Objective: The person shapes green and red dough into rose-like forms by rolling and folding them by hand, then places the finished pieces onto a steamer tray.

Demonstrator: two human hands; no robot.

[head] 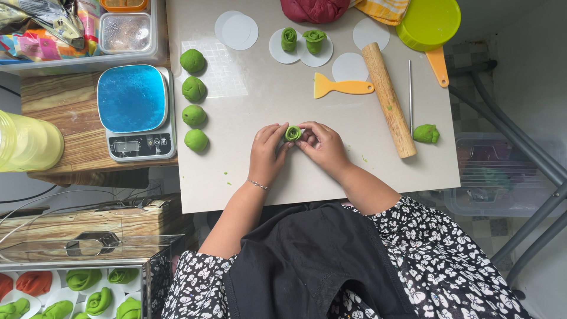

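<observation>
A small grey display (126,146) is set in the front of the blue-topped kitchen scale (137,112), and crumpled colourful foil packets (41,29) are piled at top left.

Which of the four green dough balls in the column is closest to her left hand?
The bottom green dough ball, lowest in the column beside the kitchen scale. It lies just left of the left hand; the other three sit farther up the board.

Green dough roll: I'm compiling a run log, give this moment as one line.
left hand: pinching green dough roll | right hand: pinching same roll | roll: above white board | rolling pin: idle
</observation>
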